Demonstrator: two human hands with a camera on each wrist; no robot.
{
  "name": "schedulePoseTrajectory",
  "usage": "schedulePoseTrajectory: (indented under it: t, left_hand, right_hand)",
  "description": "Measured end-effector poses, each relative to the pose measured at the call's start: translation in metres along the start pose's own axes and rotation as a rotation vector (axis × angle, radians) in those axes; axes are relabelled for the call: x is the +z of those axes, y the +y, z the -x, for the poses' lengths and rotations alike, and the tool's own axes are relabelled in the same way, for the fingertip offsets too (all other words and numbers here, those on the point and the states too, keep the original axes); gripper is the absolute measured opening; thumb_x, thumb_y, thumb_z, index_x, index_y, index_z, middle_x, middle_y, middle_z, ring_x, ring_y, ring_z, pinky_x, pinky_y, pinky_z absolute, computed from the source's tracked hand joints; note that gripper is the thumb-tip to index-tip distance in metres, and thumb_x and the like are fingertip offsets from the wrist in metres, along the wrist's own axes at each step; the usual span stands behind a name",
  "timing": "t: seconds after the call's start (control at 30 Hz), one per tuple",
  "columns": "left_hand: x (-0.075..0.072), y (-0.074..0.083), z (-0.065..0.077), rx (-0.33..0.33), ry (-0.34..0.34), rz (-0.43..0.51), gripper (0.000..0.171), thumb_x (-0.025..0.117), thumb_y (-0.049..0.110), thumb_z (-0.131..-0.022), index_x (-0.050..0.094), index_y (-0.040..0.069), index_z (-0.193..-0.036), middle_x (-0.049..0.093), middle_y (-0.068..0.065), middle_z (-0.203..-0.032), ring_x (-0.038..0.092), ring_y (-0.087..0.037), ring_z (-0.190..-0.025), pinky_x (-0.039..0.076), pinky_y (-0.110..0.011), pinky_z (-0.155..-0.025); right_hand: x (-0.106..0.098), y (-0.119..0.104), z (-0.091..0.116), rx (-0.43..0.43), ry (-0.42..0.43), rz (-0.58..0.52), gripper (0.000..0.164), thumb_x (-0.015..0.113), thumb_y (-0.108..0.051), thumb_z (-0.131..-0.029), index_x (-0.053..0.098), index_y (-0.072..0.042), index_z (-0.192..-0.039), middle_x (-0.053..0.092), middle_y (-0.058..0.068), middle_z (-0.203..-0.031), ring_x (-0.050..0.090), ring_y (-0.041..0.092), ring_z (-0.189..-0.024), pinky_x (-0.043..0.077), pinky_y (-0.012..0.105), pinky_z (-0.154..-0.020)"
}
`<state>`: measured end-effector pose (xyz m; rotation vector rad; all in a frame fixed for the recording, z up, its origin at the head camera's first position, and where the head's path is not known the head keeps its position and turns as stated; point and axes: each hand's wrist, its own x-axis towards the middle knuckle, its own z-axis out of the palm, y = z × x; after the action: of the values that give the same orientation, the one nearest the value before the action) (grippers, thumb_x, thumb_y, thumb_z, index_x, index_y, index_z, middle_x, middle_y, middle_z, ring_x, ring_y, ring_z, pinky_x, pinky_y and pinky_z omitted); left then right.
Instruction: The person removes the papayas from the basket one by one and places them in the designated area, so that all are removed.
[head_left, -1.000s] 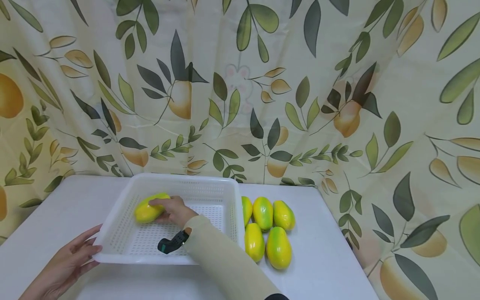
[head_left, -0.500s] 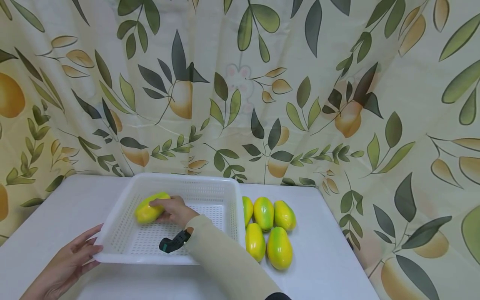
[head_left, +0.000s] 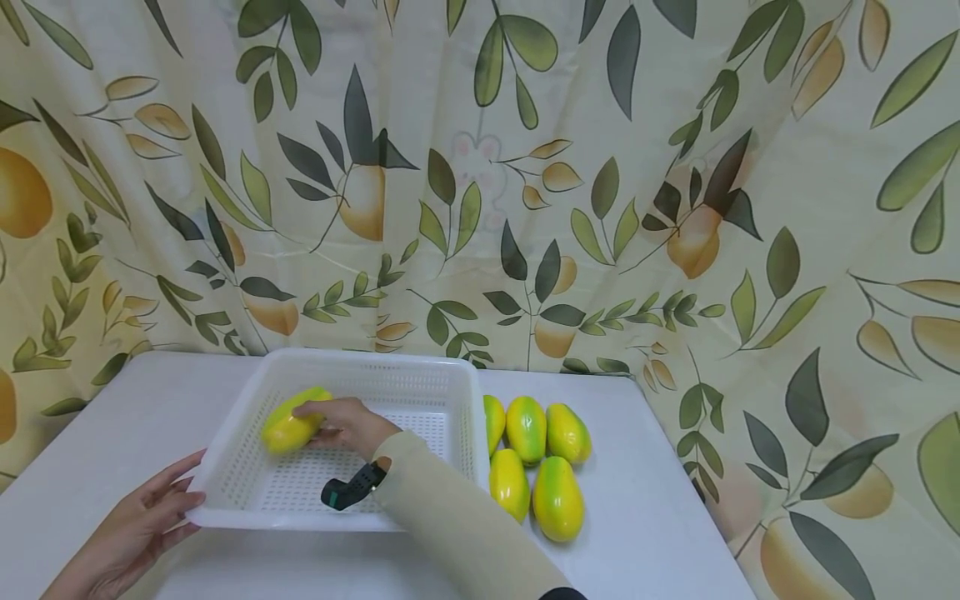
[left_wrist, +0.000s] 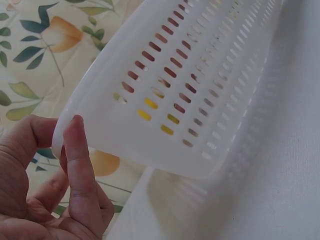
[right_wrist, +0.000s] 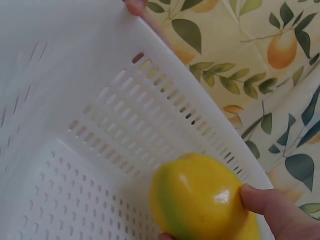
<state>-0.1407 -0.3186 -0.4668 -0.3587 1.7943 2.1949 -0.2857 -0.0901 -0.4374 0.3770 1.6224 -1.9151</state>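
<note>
My right hand (head_left: 352,423) grips a glossy yellow-green papaya (head_left: 288,427) inside a white slotted plastic basket (head_left: 375,521), near its left wall. In the right wrist view the thumb presses one side of the papaya (right_wrist: 200,195), and a fingertip shows beneath it. Most of the other fingers are hidden there. My left hand (head_left: 142,521) pinches the basket's near left corner. In the left wrist view, that rim (left_wrist: 75,107) sits between the fingers of the left hand (left_wrist: 70,190). Yellow shows through several wall slots.
Several more papayas (head_left: 558,500) lie close together on the white table (head_left: 637,500), just right of the basket; one is partly hidden by the basket's wall. A leaf-and-fruit patterned curtain (head_left: 480,208) hangs behind the table. The right wrist wears a black band (head_left: 352,487).
The right hand has shifted slightly left with the papaya, which sits a little nearer the basket's left wall. The left hand keeps its place on the corner.
</note>
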Motion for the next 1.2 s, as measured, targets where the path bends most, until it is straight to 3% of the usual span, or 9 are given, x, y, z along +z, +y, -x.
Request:
schedulePoseTrajectory:
  t: [0.2,0.53,0.87,1.2]
  left_hand:
    - [0.000,0.000,-0.001,-0.006,-0.003,0.002,0.049,0.055,0.006,-0.098,0.061,0.054,-0.101,0.060,0.012,-0.102,0.065,-0.013,-0.091,0.061,-0.030,-0.079]
    - [-0.001,-0.001,-0.001,0.001,-0.009,0.008,0.049,0.054,0.006,-0.098,0.061,0.054,-0.102,0.061,0.012,-0.102,0.065,-0.012,-0.091,0.061,-0.030,-0.079]
    - [-0.001,-0.001,-0.002,-0.020,-0.007,0.026,0.048,0.054,0.006,-0.098,0.061,0.054,-0.100,0.062,0.013,-0.101,0.066,-0.013,-0.091,0.060,-0.033,-0.082]
    - [-0.004,-0.003,-0.004,0.010,-0.051,0.058,0.047,0.054,0.006,-0.098,0.062,0.052,-0.104,0.065,0.015,-0.103,0.068,-0.013,-0.094,0.059,-0.034,-0.085]
  right_hand:
    - [-0.002,-0.002,0.005,0.018,-0.084,0.046,0.034,0.077,-0.005,-0.080,0.062,-0.002,-0.110,0.062,0.016,-0.100,0.066,0.032,-0.099,0.055,0.051,-0.093]
    - [-0.008,-0.005,0.013,0.042,-0.140,0.107,0.031,0.076,-0.009,-0.082,0.063,-0.005,-0.111,0.059,0.015,-0.104,0.063,0.030,-0.094,0.056,0.046,-0.093]
    - [-0.020,-0.005,0.024,0.069,-0.221,0.112,0.028,0.074,-0.011,-0.084,0.066,-0.009,-0.111,0.060,0.016,-0.107,0.063,0.032,-0.094,0.054,0.047,-0.096]
    - [-0.030,-0.006,0.035,0.066,-0.313,0.130,0.027,0.068,-0.012,-0.088,0.065,-0.009,-0.115,0.060,0.012,-0.110,0.060,0.030,-0.097,0.050,0.053,-0.098]
